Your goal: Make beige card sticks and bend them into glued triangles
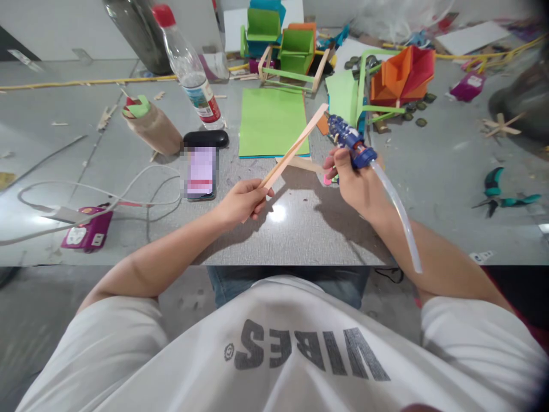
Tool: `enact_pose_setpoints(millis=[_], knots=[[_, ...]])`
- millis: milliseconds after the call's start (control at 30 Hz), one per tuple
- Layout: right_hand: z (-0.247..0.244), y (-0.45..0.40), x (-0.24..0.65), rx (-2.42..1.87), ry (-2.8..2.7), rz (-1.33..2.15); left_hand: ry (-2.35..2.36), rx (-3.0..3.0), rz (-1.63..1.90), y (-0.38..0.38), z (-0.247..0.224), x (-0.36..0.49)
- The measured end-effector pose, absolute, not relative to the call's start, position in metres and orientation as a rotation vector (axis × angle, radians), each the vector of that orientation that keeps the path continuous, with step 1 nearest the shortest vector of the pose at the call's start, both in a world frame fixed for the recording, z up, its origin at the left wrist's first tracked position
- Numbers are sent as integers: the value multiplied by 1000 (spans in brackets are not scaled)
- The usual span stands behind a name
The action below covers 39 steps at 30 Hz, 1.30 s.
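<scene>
My left hand is closed around the lower end of a long pale peach strip, which slants up and to the right; a thin tan edge runs along it. In my right hand is a blue hot glue gun, with a long clear glue stick trailing from its back over my forearm. The gun's nozzle is close to the strip's upper end; whether they touch I cannot tell. Beneath the strip lie green paper sheets and a flat wooden stick.
Left of the sheets are a phone, a black case, a water bottle and a paper-filled cup. Green paper chairs and an orange paper piece stand behind. Pliers lie right; a white cable loops left.
</scene>
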State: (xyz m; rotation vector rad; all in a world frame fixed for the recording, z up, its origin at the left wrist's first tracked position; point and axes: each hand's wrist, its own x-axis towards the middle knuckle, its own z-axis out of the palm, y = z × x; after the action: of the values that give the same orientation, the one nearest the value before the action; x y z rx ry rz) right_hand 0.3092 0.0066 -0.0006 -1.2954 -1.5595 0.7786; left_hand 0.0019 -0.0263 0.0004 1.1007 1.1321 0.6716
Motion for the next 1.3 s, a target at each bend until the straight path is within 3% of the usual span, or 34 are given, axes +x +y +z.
enact_pose_setpoints(millis=[500, 767, 1033, 1300], knots=[[-14, 27, 296, -1190, -981, 803, 1085, 1506, 661, -50, -3, 11], [-28, 22, 288, -1121, -1092, 866, 890, 1235, 469, -49, -4, 14], [-22, -36, 241, -1266, -1388, 925, 793, 1047, 521, -48, -9, 23], [-26, -35, 242, -1234, -1377, 1026, 874, 995, 543, -53, -15, 30]])
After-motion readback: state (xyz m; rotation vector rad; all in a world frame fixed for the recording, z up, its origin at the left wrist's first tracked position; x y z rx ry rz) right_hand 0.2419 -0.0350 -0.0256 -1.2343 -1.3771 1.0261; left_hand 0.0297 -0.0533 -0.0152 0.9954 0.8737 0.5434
